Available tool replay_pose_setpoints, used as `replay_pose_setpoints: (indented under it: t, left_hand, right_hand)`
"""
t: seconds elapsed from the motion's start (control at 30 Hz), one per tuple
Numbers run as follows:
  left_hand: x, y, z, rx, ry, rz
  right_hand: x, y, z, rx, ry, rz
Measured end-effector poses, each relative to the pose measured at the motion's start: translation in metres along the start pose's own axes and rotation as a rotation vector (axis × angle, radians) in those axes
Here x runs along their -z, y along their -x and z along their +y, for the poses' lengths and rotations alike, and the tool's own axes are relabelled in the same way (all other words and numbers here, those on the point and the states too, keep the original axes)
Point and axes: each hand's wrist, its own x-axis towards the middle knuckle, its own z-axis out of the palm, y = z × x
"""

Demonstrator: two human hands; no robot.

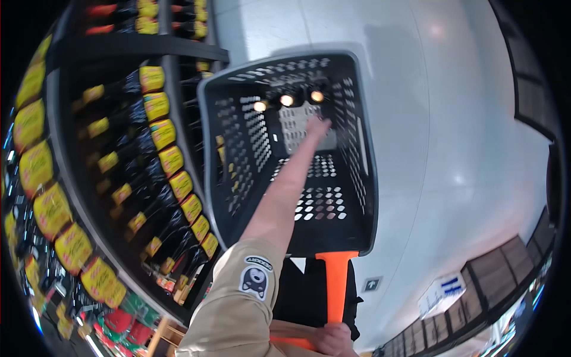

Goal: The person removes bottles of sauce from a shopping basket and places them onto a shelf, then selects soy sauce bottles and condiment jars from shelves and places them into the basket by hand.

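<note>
My left hand [319, 126] reaches deep into a black plastic basket [297, 243] with a grey rim. It is small and blurred, so its fingers and anything in them cannot be made out. Just beyond it, three dark bottles with bright gold-coloured tops [286, 100] are at the basket's far end. A pale perforated panel [292, 128] shows beside the hand. Near the bottom edge of the view, my right hand [333, 339] is closed around the orange handle [336, 285] of the basket.
Shelves [128, 44] on the left hold rows of dark bottles with yellow labels [163, 134]. Pale glossy floor [410, 149] lies to the right. Dark shelving [491, 268] and a white sign [443, 291] stand at the lower right. Red and green goods are at the lower left.
</note>
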Motion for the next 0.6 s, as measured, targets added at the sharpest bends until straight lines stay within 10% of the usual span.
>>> replay_pose_setpoints:
  t: [0.07, 0.13, 0.37, 0.6]
  left_hand:
    - [-0.005, 0.051, -0.013, -0.307, -0.108, 0.037]
    - [0.027, 0.126, 0.020, -0.200, -0.246, -0.240]
    - [0.140, 0.290, 0.045, -0.438, -0.393, -0.205]
    - [0.249, 0.479, 0.090, -0.799, 0.012, 0.362]
  right_hand:
    - [0.002, 0.000, -0.007, 0.082, -0.006, -0.002]
    - [-0.003, -0.001, -0.009, -0.018, 0.011, 0.011]
    - [-0.009, -0.018, -0.014, 0.073, 0.078, 0.125]
    - [-0.007, -0.042, -0.004, 0.019, 0.118, 0.159]
